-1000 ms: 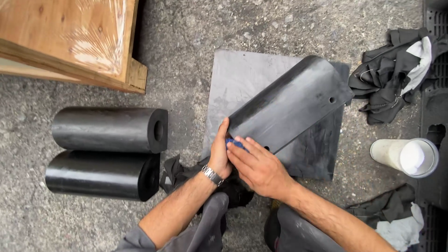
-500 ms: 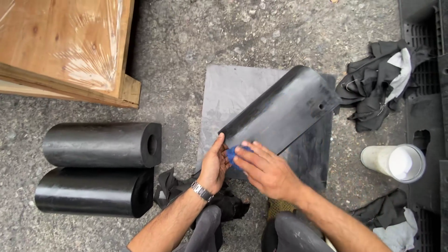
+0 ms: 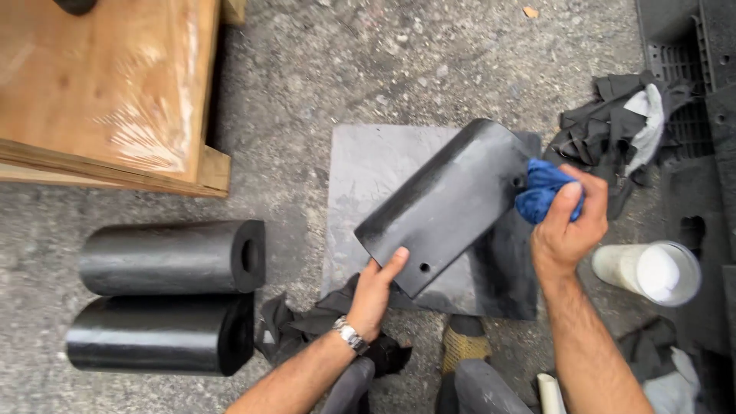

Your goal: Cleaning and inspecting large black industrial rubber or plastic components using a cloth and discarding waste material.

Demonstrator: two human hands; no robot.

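Left hand (image 3: 377, 290) grasping near end of black rubber block (image 3: 448, 203); right hand (image 3: 569, 224) clenched on blue cloth (image 3: 541, 190) against far end. 2 black cylinders (image 3: 165, 299) left.

Two black rubber blocks (image 3: 165, 295) lie side by side on the rough concrete floor (image 3: 368, 69) at left, below a plastic-wrapped wooden crate (image 3: 107, 84). A white plastic jar (image 3: 650, 272) lies at right near a black plastic pallet (image 3: 694, 46). Dark rags (image 3: 621, 123) are bunched top right, more rags (image 3: 307, 330) at bottom centre.
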